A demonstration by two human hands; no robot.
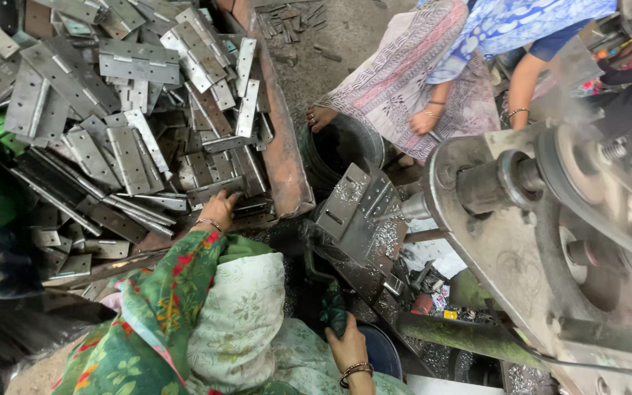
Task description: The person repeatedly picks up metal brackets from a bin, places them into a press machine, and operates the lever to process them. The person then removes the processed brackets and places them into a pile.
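Grey metal hinges (140, 139), heaped, flat and jumbled

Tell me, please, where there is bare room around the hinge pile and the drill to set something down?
Little. The bare ground between the rusty tray edge and the co-worker's patterned skirt is the open patch. The hinge pile, where the left hand reaches, is packed. Around the drill bit and jig plate, shavings and parts crowd everything. The right hand rests low.
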